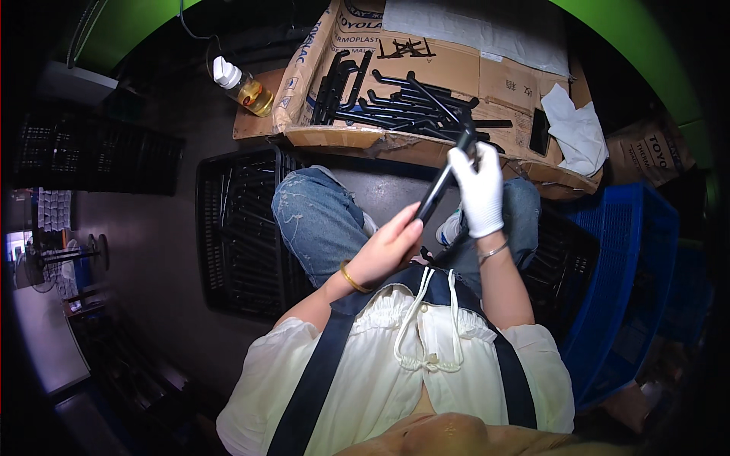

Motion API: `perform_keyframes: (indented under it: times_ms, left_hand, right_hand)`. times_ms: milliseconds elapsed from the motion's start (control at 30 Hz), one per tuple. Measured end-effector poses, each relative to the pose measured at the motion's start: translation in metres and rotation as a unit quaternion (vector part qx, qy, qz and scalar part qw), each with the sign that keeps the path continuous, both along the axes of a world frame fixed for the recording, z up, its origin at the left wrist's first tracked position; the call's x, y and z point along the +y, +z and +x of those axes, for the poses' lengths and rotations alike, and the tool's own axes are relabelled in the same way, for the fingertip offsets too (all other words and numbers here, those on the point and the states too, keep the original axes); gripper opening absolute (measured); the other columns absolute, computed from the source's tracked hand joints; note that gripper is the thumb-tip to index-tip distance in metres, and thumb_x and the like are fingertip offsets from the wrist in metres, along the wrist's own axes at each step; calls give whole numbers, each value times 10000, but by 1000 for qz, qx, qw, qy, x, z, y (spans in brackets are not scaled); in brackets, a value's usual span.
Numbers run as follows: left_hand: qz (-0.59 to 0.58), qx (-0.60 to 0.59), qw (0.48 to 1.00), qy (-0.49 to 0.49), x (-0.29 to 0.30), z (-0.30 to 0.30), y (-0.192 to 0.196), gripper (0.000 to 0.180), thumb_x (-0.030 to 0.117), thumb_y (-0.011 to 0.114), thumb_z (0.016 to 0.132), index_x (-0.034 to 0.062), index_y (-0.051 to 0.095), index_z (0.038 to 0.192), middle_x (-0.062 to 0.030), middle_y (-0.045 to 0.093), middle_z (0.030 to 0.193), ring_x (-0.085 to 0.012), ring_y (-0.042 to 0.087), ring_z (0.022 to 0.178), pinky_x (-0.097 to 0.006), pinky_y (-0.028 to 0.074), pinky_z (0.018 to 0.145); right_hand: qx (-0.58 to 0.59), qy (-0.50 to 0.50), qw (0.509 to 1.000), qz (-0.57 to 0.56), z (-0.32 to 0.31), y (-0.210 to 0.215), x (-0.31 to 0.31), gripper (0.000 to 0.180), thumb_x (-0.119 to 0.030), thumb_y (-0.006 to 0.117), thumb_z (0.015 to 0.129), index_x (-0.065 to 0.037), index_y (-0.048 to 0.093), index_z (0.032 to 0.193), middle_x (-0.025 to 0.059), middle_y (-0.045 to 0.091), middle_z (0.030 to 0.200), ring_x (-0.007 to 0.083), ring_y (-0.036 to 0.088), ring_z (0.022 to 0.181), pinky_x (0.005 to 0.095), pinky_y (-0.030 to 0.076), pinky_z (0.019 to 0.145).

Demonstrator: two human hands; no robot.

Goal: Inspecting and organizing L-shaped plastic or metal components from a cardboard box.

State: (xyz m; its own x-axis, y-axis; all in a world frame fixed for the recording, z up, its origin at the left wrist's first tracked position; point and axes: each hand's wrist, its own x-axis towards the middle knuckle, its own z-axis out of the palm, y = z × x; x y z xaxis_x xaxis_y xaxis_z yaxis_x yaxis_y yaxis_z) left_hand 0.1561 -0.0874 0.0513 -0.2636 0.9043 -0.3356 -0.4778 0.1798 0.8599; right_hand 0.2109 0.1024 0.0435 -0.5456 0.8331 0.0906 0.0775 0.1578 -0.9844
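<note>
Black rod-shaped part [437, 190] held at centre of frame, slanting from lower left up to upper right, over the lap in blue jeans [319, 220].

Left hand [388, 251], bare, gold bangle at wrist, fingers closed around the lower end of the part. Right hand [479, 190], white glove, thin bracelet at wrist, fingers wrapped around the upper end, just below the wider head of the part. Both hands clamped on the same piece, close together, right above left in frame.

Flattened cardboard tray [411, 144] at top centre, just beyond the knees, holding a loose pile of similar black parts [411, 106], some L-shaped. Head of the held part overlaps the tray's near edge in the view; contact not discernible.

White cloth [578, 129] on the right end of the cardboard. Small clear bottle with amber liquid and white cap [243, 87] at upper left of the cardboard, lying tilted.

Black plastic crate [236, 235] at left centre, beside the left knee, dark long parts inside, details hard to make out. Blue plastic crate [631, 266] at right. More dark crates at far left edge, too dim to read.

White blouse and dark straps fill lower centre of frame.
</note>
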Motion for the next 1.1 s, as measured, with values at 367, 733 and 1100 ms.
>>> perform_keyframes:
  times_ms: [367, 733, 1100]
  left_hand:
    - [53, -59, 994, 74, 2, -35, -11, 559, 441, 419, 1034, 129, 294, 1480, -62, 518, 910, -85, 511, 581, -256, 519, 513]
    - [64, 44, 997, 25, 2, -31, -22, 333, 328, 404, 1058, 70, 447, 1264, -2, 442, 709, -48, 437, 461, -197, 434, 427]
    - [17, -6, 1000, 4, 1, -31, -8, 264, 283, 433, 1059, 76, 448, 1222, 23, 444, 698, -41, 375, 443, -203, 360, 401]
  right_hand:
    - [-15, 280, 959, 41, 14, -8, -50, 422, -181, 581, 957, -6, 529, 1337, 202, 641, 1224, 263, 646, 1100, 355, 485, 929]
    - [-105, 293, 920, 237, 53, 35, -38, 204, -116, 508, 959, 6, 631, 1067, 172, 624, 964, 319, 641, 851, 376, 529, 726]
    - [-194, 282, 900, 271, 44, 46, -44, 149, -171, 573, 926, -56, 633, 1000, 142, 663, 858, 332, 668, 732, 398, 537, 617]
